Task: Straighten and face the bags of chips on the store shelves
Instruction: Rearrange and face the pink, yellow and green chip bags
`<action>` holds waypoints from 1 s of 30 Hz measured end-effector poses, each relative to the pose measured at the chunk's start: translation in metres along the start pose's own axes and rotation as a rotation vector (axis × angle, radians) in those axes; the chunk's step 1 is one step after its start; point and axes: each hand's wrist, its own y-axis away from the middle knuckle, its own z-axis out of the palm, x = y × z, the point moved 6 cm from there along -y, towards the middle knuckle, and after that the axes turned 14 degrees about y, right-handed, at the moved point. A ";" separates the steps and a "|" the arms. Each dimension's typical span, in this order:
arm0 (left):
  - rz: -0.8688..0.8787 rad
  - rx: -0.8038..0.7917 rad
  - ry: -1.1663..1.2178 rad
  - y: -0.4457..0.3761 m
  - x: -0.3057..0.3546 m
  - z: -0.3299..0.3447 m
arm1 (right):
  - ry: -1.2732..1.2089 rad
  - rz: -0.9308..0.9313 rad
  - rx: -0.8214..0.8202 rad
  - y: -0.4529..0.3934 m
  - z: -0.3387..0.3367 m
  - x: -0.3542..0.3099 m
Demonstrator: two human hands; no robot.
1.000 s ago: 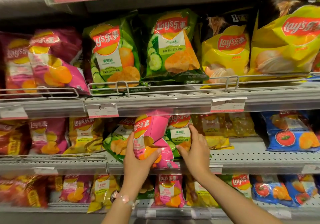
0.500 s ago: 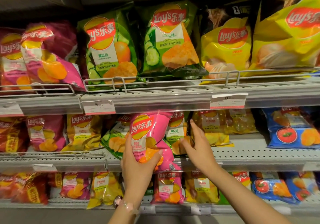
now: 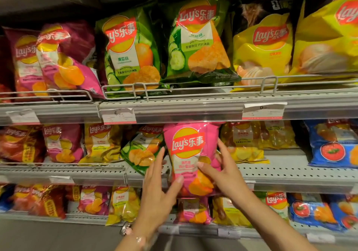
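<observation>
A pink Lay's bag (image 3: pixel 188 150) stands upright, front facing me, at the front edge of the middle shelf (image 3: pixel 290 175). My left hand (image 3: pixel 157 194) holds its lower left side, thumb on the front and fingers stretched up along the left edge. On the bag's right edge is my right hand (image 3: pixel 227 175), pinching it with the thumb in front and the fingers behind. A green cucumber bag (image 3: pixel 142 152) leans tilted just left of it. Yellow bags (image 3: pixel 244 146) stand behind on the right.
The upper shelf holds magenta bags (image 3: pixel 64 57), two green bags (image 3: pixel 133 53) and yellow bags (image 3: pixel 265 45) behind a wire rail (image 3: pixel 193 88). Blue tomato bags (image 3: pixel 333 146) sit at the middle right. The lower shelf holds red, pink, yellow and blue bags. Price tags (image 3: pixel 118 116) line the shelf edges.
My right hand left the bags behind and took the pink bag's right edge. The pink bag shifted right and stands straighter. My left hand slid lower on it.
</observation>
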 end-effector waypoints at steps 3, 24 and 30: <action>0.074 0.084 -0.170 -0.029 -0.010 -0.041 | 0.016 -0.014 -0.040 0.004 -0.023 0.008; -0.068 0.019 -0.629 -0.082 -0.083 -0.043 | 0.166 -0.008 0.029 -0.012 -0.028 0.038; -0.126 -0.047 -0.693 -0.090 -0.085 -0.038 | 0.130 -0.014 0.037 -0.017 -0.020 0.037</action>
